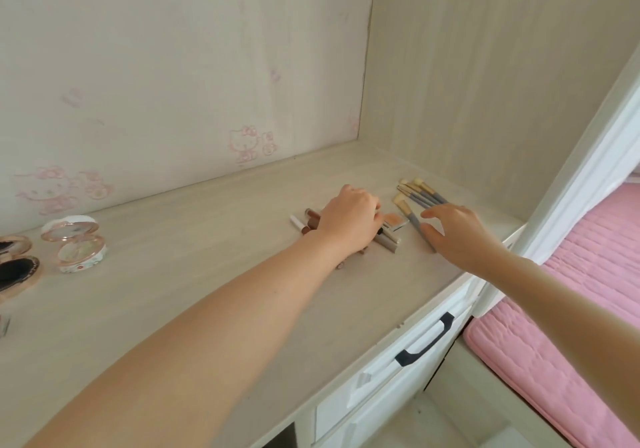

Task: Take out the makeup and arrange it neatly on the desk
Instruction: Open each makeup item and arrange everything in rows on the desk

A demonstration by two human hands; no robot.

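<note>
Left hand (pixel 349 220) covers lipsticks (pixel 311 215).

Readable text: none is showing anywhere.
Wall (pixel 138 66): is carrying only faint pink cartoon cat prints (pixel 244 144), no letters.
Compact (pixel 74 239): is showing marks too small to read.
Makeup sticks (pixel 304 220): are showing no legible labels.

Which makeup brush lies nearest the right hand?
The wide-headed brush: its handle runs under the right hand, while the other brushes cluster farther back.
</note>
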